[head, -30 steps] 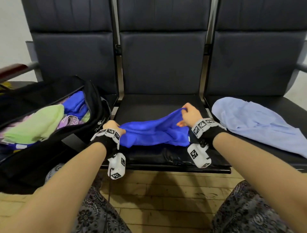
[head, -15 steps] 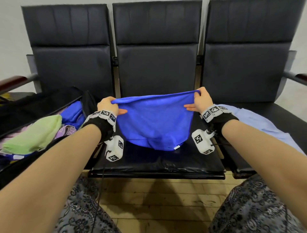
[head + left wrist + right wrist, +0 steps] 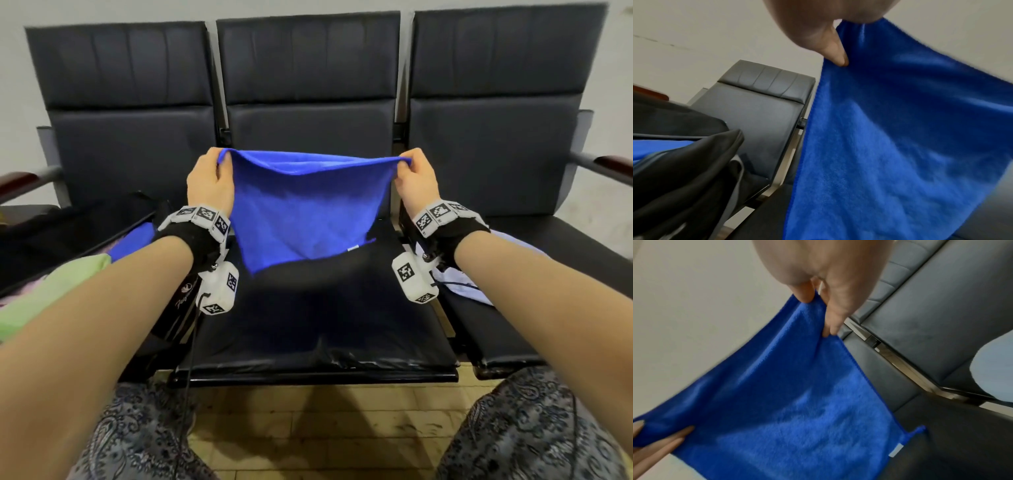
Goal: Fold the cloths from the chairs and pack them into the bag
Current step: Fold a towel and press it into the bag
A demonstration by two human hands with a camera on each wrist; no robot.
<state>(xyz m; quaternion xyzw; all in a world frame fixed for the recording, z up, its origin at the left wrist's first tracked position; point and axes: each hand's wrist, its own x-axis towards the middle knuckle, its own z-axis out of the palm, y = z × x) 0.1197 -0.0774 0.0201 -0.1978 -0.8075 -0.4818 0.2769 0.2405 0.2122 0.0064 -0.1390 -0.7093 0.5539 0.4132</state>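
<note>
Raised higher than a moment ago, the blue cloth (image 3: 301,209) hangs over the middle chair seat (image 3: 318,329), top edge running left-right, left hand (image 3: 207,181) and right hand (image 3: 416,178) pinching its upper corners.

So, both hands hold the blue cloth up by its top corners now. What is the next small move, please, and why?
Probably lower the blue cloth flat onto the middle seat for the first fold. The left hand and right hand pinch its top corners, so it hangs spread but unfolded, its lower edge near the seat. The open bag waits on the left, and a light blue cloth remains on the right seat.
</note>
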